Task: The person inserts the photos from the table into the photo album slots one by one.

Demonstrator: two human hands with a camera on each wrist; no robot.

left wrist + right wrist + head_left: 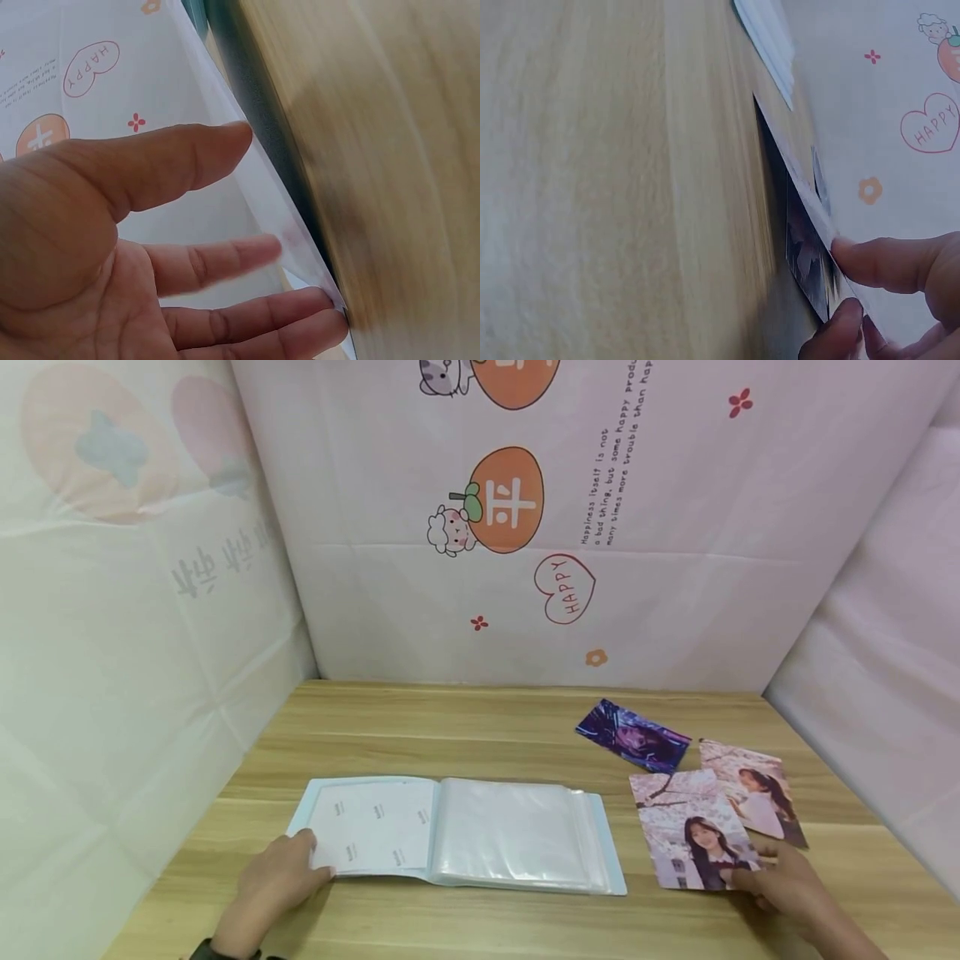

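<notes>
While right fingers (836, 330) pinch nearer photo (686, 827), edge-on only in right wrist view, left fingers (217, 264) spread at album (510, 831).

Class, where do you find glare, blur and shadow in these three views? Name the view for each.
Head view: pale glare streaks along the lower part of the album's clear sleeves; left wrist view: the tabletop looks soft and blurred; right wrist view: a soft-edged shadow darkens the tabletop near the right hand.

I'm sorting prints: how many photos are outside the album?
3: one held photo in the right hand, another pink photo behind it, the purple photo farther back. Others may be hidden.
</notes>
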